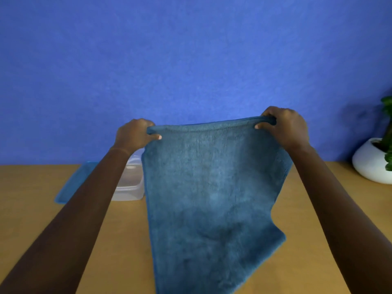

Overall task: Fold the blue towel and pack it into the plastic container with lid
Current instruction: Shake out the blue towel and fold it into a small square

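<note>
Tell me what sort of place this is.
Likely a home or staged indoor tabletop: a wooden table, a plain blue wall behind it, and a potted plant at the right edge.

Both hands, left hand [133,134] and right hand [286,126], are pinching the blue towel's [212,198] top corners, holding it hanging above the wooden table [318,209]; the clear container [129,183] and blue lid [72,183] are lying far left.

Teal-blue towel [212,187], clear container [129,187] — blue lid [72,183], tan wooden table [118,240], blue wall [191,49], white pot [369,164].
</note>
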A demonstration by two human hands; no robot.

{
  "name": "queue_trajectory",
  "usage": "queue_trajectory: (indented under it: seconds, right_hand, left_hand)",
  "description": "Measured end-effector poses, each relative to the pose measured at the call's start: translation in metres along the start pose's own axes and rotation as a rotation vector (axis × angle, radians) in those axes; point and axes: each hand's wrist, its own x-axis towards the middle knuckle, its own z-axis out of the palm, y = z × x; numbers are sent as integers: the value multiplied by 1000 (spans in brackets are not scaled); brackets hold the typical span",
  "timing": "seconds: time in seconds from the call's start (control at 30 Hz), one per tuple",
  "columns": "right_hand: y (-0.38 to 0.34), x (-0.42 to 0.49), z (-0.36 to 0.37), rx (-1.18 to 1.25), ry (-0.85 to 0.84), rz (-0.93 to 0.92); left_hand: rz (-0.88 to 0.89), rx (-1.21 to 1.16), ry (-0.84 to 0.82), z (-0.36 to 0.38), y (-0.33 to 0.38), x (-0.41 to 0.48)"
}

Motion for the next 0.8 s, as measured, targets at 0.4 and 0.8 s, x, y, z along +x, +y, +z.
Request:
queue_trajectory:
  seconds: [0.4,0.8]
  right_hand:
    - [2,21,-1,-98,69,121]
    - [-47,40,-10,186,42,33]
  left_hand:
    - [-116,-323,294,-14,14,19]
    - [108,-633,377,-36,93,35]
